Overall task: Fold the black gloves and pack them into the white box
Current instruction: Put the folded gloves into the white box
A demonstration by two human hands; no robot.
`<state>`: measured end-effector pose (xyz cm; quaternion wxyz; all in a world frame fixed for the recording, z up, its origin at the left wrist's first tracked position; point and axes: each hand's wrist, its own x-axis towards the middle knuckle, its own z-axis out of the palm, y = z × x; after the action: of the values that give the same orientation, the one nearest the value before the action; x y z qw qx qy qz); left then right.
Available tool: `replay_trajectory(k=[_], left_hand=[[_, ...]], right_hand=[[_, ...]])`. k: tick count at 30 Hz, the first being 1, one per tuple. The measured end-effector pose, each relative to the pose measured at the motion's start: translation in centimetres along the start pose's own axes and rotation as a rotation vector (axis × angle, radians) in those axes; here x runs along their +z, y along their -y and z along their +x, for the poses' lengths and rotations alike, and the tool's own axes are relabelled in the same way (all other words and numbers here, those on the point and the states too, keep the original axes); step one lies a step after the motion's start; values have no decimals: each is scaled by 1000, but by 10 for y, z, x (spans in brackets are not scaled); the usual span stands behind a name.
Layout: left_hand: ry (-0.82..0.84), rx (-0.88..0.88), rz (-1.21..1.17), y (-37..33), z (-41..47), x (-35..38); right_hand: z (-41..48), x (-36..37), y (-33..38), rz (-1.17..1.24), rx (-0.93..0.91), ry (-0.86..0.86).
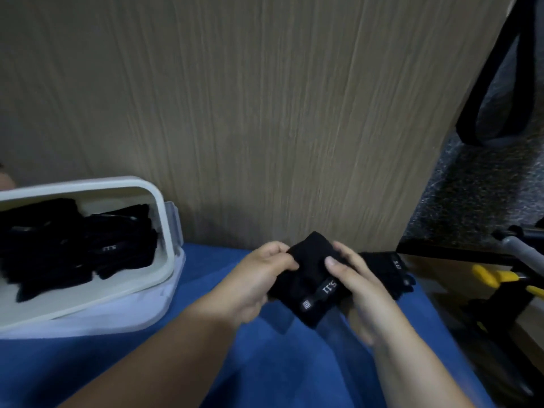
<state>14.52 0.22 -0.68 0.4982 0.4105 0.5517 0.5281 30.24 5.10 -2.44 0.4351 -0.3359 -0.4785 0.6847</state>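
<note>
A folded black glove [309,278] with a grey label is held above the blue cloth [265,363], low in the middle of the view. My left hand [262,278] pinches its left edge. My right hand [356,284] grips its right side, thumb on top. Another black glove [388,269] lies on the cloth just right of my right hand. The white box [164,231] stands at the left on its clear lid, with several black gloves [73,245] inside.
A wood-grain panel [265,113] rises right behind the cloth. To the right are a dark speckled floor [471,201], a black strap [500,83], and a yellow-handled tool [500,278] on a stand.
</note>
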Motion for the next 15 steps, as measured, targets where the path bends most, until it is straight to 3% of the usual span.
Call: replay_trajectory(k=[6, 11, 15], left_hand=[[47, -27, -4, 0, -32, -58], [15, -57, 11, 1, -54, -104], [-34, -76, 56, 2, -69, -138]], right_hand=[[-15, 46, -24, 125, 154, 266], [-18, 82, -37, 92, 206, 312], [-15, 113, -49, -16, 144, 241]])
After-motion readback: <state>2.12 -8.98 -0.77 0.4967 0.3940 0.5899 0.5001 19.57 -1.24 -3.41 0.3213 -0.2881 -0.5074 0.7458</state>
